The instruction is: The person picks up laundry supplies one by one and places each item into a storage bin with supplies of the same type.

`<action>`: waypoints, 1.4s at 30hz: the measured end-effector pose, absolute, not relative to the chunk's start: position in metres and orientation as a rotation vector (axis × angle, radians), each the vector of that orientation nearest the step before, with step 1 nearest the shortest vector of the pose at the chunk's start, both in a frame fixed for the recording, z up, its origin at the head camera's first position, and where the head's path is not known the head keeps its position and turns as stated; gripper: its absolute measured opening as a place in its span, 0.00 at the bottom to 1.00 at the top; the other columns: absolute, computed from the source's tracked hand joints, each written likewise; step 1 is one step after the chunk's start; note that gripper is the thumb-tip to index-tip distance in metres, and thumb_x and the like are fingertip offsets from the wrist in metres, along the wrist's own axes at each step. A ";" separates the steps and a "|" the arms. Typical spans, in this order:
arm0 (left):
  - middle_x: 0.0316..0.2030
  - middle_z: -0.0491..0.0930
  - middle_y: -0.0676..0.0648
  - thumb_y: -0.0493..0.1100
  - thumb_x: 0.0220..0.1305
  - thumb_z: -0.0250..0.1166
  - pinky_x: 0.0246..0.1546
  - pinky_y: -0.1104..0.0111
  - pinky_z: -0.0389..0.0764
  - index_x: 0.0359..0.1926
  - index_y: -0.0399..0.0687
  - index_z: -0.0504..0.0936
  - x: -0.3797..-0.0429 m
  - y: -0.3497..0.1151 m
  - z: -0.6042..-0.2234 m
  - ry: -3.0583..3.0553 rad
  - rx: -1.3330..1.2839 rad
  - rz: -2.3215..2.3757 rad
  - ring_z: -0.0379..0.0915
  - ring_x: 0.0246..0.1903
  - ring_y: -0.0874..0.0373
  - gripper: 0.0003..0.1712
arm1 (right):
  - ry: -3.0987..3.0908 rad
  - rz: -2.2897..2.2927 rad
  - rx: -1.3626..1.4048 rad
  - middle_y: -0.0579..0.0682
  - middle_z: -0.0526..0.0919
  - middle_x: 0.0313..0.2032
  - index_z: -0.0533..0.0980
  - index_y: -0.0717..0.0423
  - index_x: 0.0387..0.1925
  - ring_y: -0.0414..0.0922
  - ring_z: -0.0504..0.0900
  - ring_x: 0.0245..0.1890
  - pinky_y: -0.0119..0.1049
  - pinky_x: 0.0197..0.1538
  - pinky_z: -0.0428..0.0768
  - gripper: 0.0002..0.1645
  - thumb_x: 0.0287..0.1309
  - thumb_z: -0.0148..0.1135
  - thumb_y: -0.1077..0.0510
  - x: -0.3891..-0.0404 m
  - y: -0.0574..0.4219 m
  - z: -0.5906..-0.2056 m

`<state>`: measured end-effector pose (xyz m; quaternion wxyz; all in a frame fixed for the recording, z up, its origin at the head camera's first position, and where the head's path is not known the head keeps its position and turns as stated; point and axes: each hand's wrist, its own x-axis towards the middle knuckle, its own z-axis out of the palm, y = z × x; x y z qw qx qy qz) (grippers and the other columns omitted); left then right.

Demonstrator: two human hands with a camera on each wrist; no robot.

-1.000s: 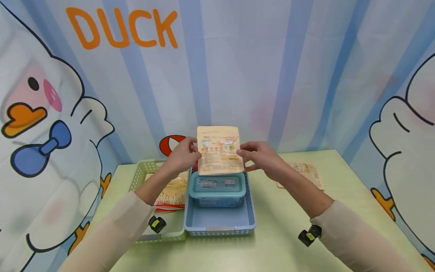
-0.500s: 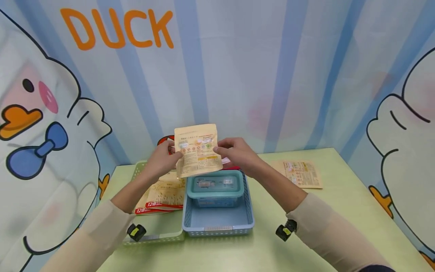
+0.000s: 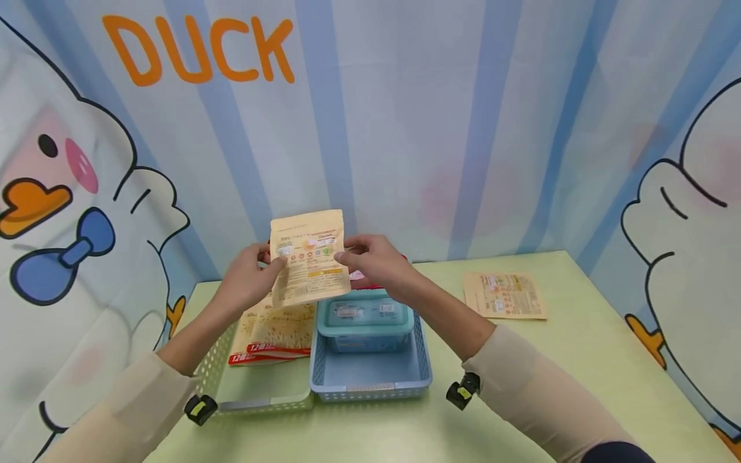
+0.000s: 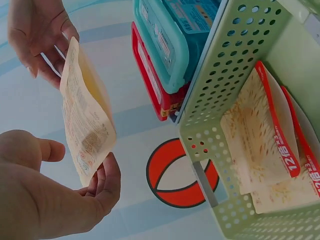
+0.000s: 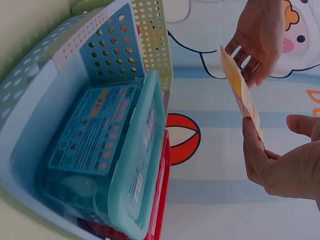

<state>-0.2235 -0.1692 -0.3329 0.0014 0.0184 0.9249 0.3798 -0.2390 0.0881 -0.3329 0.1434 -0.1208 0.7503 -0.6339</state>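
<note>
A beige printed flat pouch is held up above the baskets, its printed face toward me. My left hand grips its left side, thumb in front and fingers behind. On the opposite side, my right hand holds the right edge with its thumb over the front. In the left wrist view the pouch spans both hands; in the right wrist view it appears nearly edge-on. Below the left hand, several similar pouches with red bottom bands lie in a green basket.
A blue basket stands right of the green one and holds a teal-lidded box, with a red-lidded box behind it. Beige pouches lie on the table's right side. A striped duck-print curtain rises behind the table.
Both hands have carried the pouch leftward, from above the blue basket to above the green basket's right part. The red-banded pouches below have come more into view.
</note>
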 end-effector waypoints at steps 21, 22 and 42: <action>0.70 0.60 0.21 0.56 0.85 0.48 0.48 0.52 0.86 0.78 0.21 0.52 -0.207 -0.216 -0.334 2.792 -0.044 1.074 0.71 0.63 0.30 0.43 | 2.057 -1.825 -0.314 0.57 0.76 0.63 0.68 0.65 0.73 0.52 0.81 0.56 0.54 0.57 0.86 0.35 0.74 0.67 0.52 -0.228 0.031 -0.353; 0.69 0.61 0.20 0.56 0.85 0.48 0.47 0.52 0.87 0.77 0.20 0.53 -0.207 -0.217 -0.335 2.783 -0.056 1.070 0.71 0.62 0.30 0.43 | 2.068 -1.815 -0.309 0.57 0.76 0.63 0.68 0.65 0.74 0.52 0.81 0.56 0.54 0.57 0.86 0.36 0.74 0.67 0.52 -0.227 0.028 -0.355; 0.53 0.73 0.24 0.55 0.84 0.45 0.43 0.50 0.88 0.66 0.11 0.60 -0.195 -0.256 -0.382 2.612 -0.133 0.836 0.80 0.47 0.41 0.42 | 2.093 -1.657 -0.383 0.54 0.84 0.52 0.66 0.69 0.74 0.52 0.89 0.45 0.48 0.51 0.88 0.38 0.73 0.68 0.53 -0.198 -0.017 -0.411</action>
